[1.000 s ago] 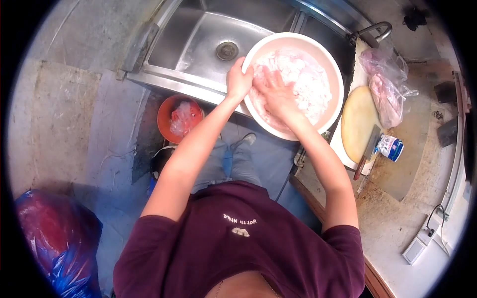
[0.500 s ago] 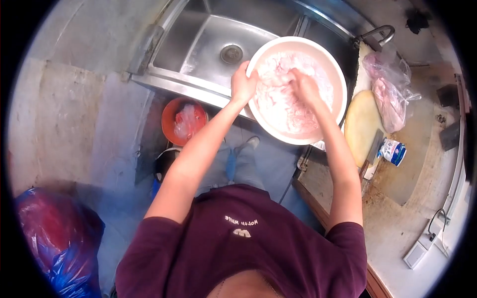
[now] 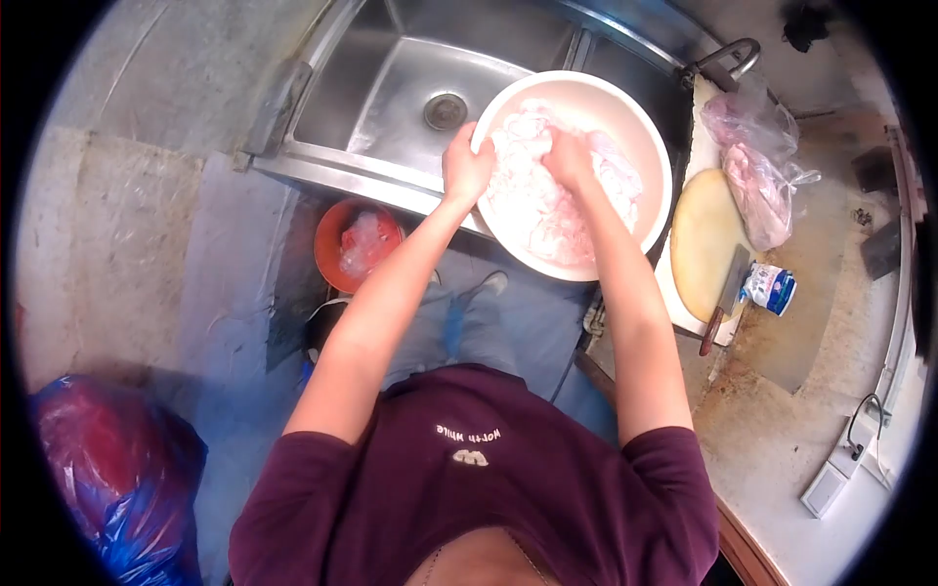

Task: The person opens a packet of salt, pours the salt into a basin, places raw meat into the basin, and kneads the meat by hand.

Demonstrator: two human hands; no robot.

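A large white basin (image 3: pixel 653 127) sits at the sink's right side, partly over its front edge. Pale pink, wet pieces that look like raw meat (image 3: pixel 547 220) fill much of it. My left hand (image 3: pixel 467 166) grips the basin's left rim, thumb on the inner side. My right hand (image 3: pixel 569 158) is down among the pieces near the basin's middle. Its fingers are sunk in them and hidden, so their grip does not show.
The steel sink (image 3: pixel 391 93) has a drain at left and a faucet (image 3: pixel 728 57) at right. On the right counter lie a round cutting board (image 3: pixel 705 234), a cleaver (image 3: pixel 728 293), a bag of raw meat (image 3: pixel 757 190) and a blue-white packet (image 3: pixel 770 289). A red bucket (image 3: pixel 330 244) stands below.
My right hand has moved left through the pieces, bunching them differently. My left hand stays on the rim. The whole view has shifted slightly, uncovering the cleaver's handle.
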